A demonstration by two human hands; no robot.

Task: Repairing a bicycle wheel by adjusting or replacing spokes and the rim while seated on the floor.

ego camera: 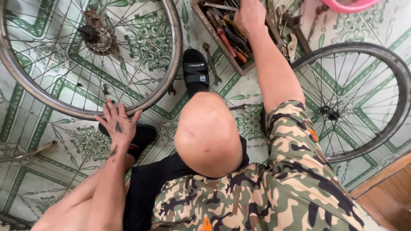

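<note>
My left hand (pixel 117 126), smeared with grease, rests with spread fingers on the near rim of a bare spoked bicycle wheel (pixel 169 81) lying flat on the tiled floor. Its hub and sprocket (pixel 97 36) sit near the top left. My right hand (pixel 250 15) reaches far forward into a wooden tool tray (pixel 216 36) full of several hand tools. Its fingertips are buried among the tools, so any grip is hidden. My bare knee (pixel 207 134) rises in the middle, with a black sandal (pixel 195 70) on that foot beyond it.
A second wheel with a black tyre (pixel 391 72) lies at the right. A spanner (pixel 212 62) and small parts lie by the tray. A pink basin (pixel 351 5) is at the top right, a wooden sill (pixel 385 188) at the bottom right, a metal rod (pixel 25 152) at the left.
</note>
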